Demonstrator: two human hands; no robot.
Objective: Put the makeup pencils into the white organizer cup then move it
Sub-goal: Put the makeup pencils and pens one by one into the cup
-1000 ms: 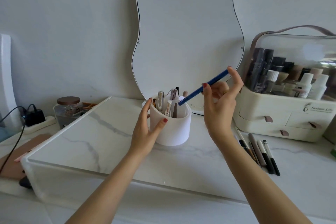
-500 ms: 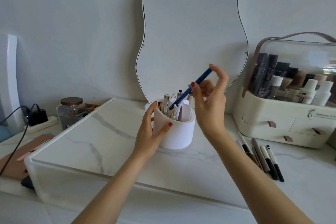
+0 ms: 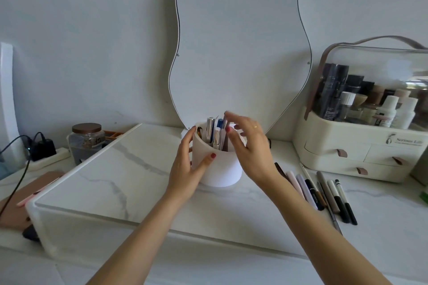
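While the white organizer cup stands on the marble tabletop, my left hand wraps its side; my right hand, fingers loosely spread, hovers over the blue pencil inside; loose pencils lie right.

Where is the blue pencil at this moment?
In the head view, the blue pencil stands inside the white organizer cup at centre, beside silver-capped pens, just left of the right hand.

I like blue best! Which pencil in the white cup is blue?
The blue pencil standing at the back of the round white organizer cup, right beside the right hand; the silver-capped ones stand in front.
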